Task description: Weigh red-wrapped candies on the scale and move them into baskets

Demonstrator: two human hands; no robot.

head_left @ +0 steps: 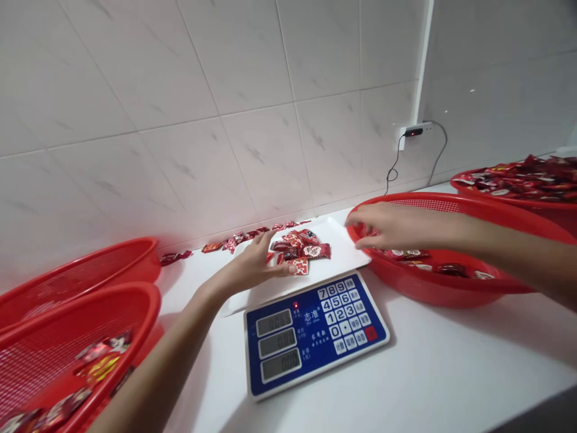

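Note:
A small heap of red-wrapped candies (311, 249) lies on the white pan (342, 246) of a blue digital scale (311, 337). My left hand (252, 261) is at the heap's left side, its fingers and thumb spread apart. The thumb reaches to a candy with a dotted wrapper at the front of the heap. My right hand (378, 225) hovers at the left rim of a red plastic basket (433, 291), with its fingers apart and nothing visible in them. Several wrapped candies (451, 269) lie inside that basket, partly hidden by my forearm. The scale's display digits are faint.
Red baskets (148, 300) stand at the left, the nearer one holding candies (101, 364). Another basket (532, 205) at the far right is heaped with candies. Loose candies (241, 239) line the tiled wall behind the scale. A black cable (396, 162) hangs from a socket.

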